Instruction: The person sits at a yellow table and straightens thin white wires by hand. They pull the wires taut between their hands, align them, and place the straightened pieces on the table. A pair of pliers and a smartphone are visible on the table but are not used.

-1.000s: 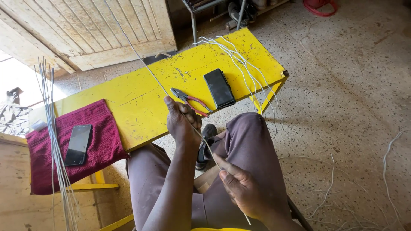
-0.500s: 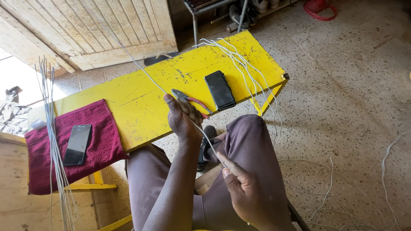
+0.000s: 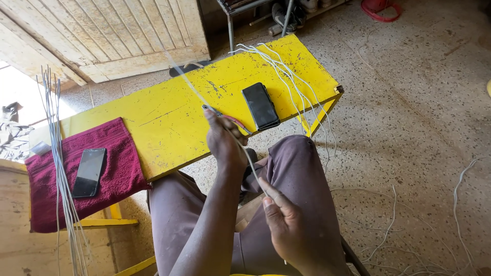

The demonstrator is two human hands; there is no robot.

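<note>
The left hand (image 3: 224,140) has its grip closed on red-handled pliers (image 3: 225,116), whose nose bites a long thin wire (image 3: 250,163). The right hand (image 3: 286,225), at 5 o'clock from the left, pinches the wire's lower stretch between thumb and fingers. From the pliers the wire runs on toward 11 o'clock, across the yellow desk (image 3: 169,122).

A black phone (image 3: 261,106) lies on the desk at 1 o'clock from the pliers, just beside them, and a bundle of white wires (image 3: 286,76) drapes over the desk's far end. At 9 o'clock, a second phone (image 3: 89,172) rests on a maroon towel (image 3: 117,174).

The risks, as I judge them: the wire could slip from the pliers and whip toward the person, or its free end could sweep the black phone off the edge.
</note>
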